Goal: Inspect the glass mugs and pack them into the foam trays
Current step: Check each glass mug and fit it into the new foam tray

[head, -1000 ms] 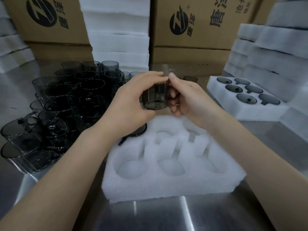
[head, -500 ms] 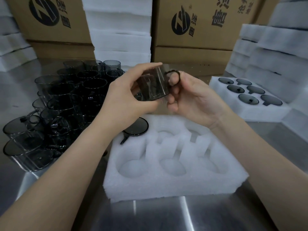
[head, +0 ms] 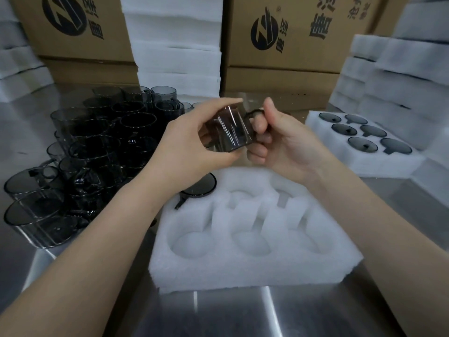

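Note:
A smoky grey glass mug [head: 229,132] is held tilted in the air above the far edge of a white foam tray [head: 252,266]. My left hand [head: 189,147] grips its body, fingers over the top and thumb below. My right hand [head: 284,144] pinches its dark handle between thumb and curled fingers. One mug [head: 200,188] sits in the tray's far left pocket, partly hidden by my left wrist; the other visible pockets hold nothing.
Several loose grey mugs [head: 97,147] crowd the steel table [head: 243,314] at the left. A second foam tray [head: 366,147], its pockets holding mugs, lies at the right. Foam stacks [head: 177,45] and cardboard boxes [head: 291,37] line the back.
Both hands have turned the mug from nearly upright to a tilted pose and lifted it slightly; its handle now shows at my right thumb.

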Tool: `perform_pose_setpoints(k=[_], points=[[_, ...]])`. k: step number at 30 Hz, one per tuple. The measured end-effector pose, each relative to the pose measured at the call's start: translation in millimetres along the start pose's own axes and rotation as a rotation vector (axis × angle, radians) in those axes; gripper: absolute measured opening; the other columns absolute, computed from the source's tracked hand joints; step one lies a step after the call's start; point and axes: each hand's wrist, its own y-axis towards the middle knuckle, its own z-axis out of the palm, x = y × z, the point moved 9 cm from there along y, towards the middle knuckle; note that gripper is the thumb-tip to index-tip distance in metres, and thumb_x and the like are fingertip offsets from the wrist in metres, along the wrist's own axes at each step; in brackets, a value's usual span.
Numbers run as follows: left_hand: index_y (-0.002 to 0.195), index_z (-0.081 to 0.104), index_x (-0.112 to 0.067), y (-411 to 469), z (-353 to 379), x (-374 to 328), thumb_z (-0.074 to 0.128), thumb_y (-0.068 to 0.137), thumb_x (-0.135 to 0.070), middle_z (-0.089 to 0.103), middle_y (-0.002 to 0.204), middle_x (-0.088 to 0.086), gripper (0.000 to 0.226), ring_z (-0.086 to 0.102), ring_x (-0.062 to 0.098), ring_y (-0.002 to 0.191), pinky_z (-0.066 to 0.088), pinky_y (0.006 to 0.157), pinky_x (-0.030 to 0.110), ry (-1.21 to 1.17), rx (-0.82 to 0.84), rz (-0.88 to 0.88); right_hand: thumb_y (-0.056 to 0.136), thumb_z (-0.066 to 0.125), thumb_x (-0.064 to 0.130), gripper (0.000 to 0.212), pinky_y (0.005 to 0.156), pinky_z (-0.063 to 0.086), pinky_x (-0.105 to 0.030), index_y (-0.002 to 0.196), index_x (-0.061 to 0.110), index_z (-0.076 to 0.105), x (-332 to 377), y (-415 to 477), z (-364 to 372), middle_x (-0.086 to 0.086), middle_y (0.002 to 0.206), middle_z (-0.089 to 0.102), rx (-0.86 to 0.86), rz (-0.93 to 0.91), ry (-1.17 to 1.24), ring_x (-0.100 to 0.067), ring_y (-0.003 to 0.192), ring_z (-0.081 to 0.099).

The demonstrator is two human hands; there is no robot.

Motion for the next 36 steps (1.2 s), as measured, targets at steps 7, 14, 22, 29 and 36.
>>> perform_pose_setpoints(k=[7, 14, 22, 29, 36], points=[[0.131, 0.058, -0.008, -5, 12, -20, 0.066, 0.066, 0.013, 0.057, 0.128, 0.0, 0.069, 0.05, 0.007, 0.122, 0.036, 0.106, 0.017, 0.33, 0.088, 0.244, 0.095, 0.048, 0.053, 0.066, 0.047, 0.032, -0.022, 0.039, 0.019, 0.041, -10, 1, -15, 0.002, 0.045, 0.029, -0.196, 0.087, -0.195, -0.016, 0.046, 0.034], [0.128, 0.059, -0.01, -5, 13, -24, 0.073, 0.067, 0.005, 0.056, 0.119, -0.01, 0.063, 0.047, -0.004, 0.113, 0.032, 0.101, 0.01, 0.373, -0.003, 0.225, 0.064, 0.069, 0.061, 0.047, 0.042, 0.033, -0.02, 0.045, 0.022, 0.051, 1, -3, -24, 0.005, 0.042, 0.037, -0.282, -0.014, -0.117, -0.01, 0.037, 0.037], [0.138, 0.05, -0.02, -2, -2, -8, 0.086, 0.069, -0.025, 0.058, 0.129, -0.004, 0.078, 0.054, 0.009, 0.122, 0.044, 0.106, 0.031, 0.121, -0.047, 0.072, 0.083, 0.066, 0.046, 0.042, 0.065, 0.057, -0.033, 0.107, 0.011, 0.063, 1, 2, -9, -0.008, 0.094, 0.066, -0.121, -0.025, -0.093, -0.021, 0.079, 0.065], [0.147, 0.038, -0.021, 0, 2, 11, 0.085, 0.071, -0.02, 0.051, 0.135, -0.015, 0.09, 0.048, -0.002, 0.125, 0.038, 0.108, 0.02, 0.156, -0.058, -0.07, 0.097, 0.048, 0.034, 0.047, 0.093, 0.052, -0.046, 0.137, 0.009, 0.05, -2, -3, 15, -0.018, 0.126, 0.063, 0.064, -0.041, -0.104, -0.035, 0.111, 0.061], [0.135, 0.052, -0.026, -2, 10, -18, 0.081, 0.072, -0.024, 0.054, 0.114, -0.032, 0.07, 0.052, -0.011, 0.111, 0.038, 0.096, 0.008, 0.32, -0.063, 0.126, 0.096, 0.045, 0.038, 0.026, 0.06, 0.059, -0.038, 0.116, 0.028, 0.056, 19, -10, 13, 0.015, 0.096, 0.062, -0.168, -0.296, -0.558, -0.011, 0.081, 0.065]])
